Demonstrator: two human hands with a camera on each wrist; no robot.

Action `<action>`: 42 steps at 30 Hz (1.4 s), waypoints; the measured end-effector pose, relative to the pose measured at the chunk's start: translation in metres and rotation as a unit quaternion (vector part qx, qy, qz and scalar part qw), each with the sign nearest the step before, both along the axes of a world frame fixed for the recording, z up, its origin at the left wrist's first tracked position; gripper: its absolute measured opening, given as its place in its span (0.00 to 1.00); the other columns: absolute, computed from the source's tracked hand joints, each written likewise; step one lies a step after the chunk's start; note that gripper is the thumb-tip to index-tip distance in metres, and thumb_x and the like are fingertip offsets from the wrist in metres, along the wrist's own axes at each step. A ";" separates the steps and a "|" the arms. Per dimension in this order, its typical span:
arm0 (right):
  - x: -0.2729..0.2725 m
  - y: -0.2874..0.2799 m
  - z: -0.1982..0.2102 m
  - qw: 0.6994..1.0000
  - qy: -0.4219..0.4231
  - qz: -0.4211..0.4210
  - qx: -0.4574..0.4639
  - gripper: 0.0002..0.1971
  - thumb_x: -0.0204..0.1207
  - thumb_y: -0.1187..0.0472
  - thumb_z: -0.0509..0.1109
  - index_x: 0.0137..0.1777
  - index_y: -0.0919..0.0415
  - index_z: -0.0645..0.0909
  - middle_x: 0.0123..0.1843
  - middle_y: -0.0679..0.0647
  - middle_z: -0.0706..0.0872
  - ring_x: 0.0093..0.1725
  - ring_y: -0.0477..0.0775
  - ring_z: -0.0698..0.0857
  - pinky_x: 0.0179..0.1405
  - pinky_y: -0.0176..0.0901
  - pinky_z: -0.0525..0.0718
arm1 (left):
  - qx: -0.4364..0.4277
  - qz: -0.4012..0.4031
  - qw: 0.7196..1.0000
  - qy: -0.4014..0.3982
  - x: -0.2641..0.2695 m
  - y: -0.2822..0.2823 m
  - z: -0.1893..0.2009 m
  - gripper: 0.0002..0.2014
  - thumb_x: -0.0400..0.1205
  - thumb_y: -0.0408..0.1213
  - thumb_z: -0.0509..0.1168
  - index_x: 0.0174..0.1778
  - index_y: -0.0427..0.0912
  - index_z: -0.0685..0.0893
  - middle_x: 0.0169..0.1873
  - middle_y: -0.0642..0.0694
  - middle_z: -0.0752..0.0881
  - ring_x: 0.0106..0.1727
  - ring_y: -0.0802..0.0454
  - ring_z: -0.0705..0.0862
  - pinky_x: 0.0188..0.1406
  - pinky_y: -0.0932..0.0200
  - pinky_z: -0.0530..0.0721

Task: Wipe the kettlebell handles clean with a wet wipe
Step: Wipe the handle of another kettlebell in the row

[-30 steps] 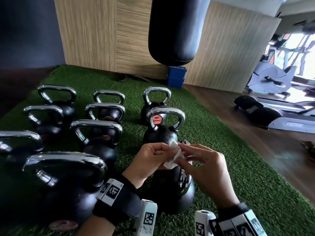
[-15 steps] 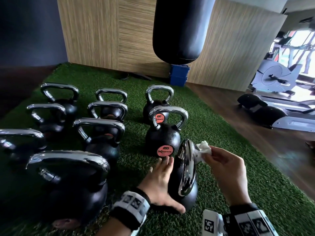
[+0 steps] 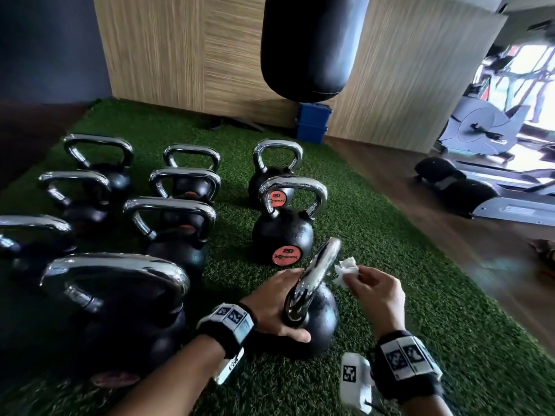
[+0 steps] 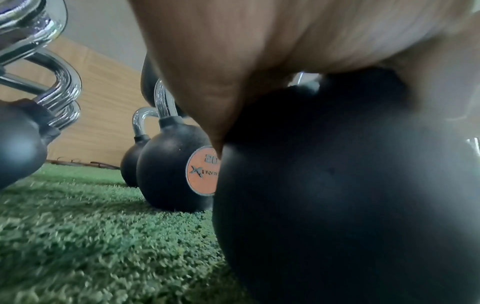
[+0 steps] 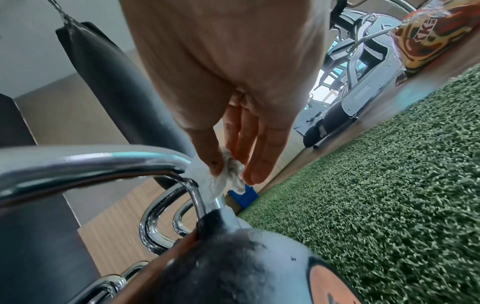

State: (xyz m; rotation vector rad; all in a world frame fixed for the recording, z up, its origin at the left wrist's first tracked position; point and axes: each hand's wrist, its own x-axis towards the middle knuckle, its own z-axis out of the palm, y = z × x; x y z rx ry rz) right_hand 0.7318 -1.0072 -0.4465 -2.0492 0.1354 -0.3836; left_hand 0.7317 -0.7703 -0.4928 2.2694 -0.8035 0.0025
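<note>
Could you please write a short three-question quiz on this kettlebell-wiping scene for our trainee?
1. True or false: the right hand pinches the wet wipe.
2. Which part of the nearest kettlebell does the left hand rest on: A) the top of the handle, B) the black body, C) the orange label?
3. Fill in: the kettlebells stand on green ____.

Key:
1. True; the wipe sits beside the chrome handle.
2. B.
3. Turf.
</note>
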 end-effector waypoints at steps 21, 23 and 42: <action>0.028 0.026 0.010 0.996 -0.079 -0.029 -0.014 0.07 0.72 0.64 0.81 0.48 0.52 0.94 0.29 0.33 0.86 0.27 0.30 0.83 0.31 0.25 0.82 | -0.062 0.020 0.998 -0.010 -0.001 0.000 -0.017 0.59 0.59 0.68 0.83 0.79 0.80 0.51 0.76 0.82 0.58 0.82 0.59 0.68 0.85 0.46 0.68; 0.028 0.022 0.014 0.995 -0.095 -0.012 -0.039 0.07 0.73 0.65 0.81 0.49 0.55 0.94 0.30 0.33 0.85 0.26 0.28 0.82 0.30 0.23 0.82 | -0.071 0.014 0.997 -0.003 -0.001 -0.001 -0.016 0.58 0.60 0.64 0.85 0.81 0.73 0.55 0.78 0.74 0.64 0.81 0.57 0.69 0.84 0.45 0.68; -0.047 0.032 0.059 0.960 -0.177 0.173 -0.128 0.11 0.66 0.60 0.85 0.49 0.53 0.94 0.37 0.42 0.91 0.33 0.43 0.88 0.33 0.31 0.84 | -0.078 0.010 0.997 -0.007 -0.005 -0.003 -0.017 0.58 0.63 0.57 0.86 0.86 0.50 0.63 0.81 0.59 0.67 0.83 0.59 0.66 0.86 0.48 0.65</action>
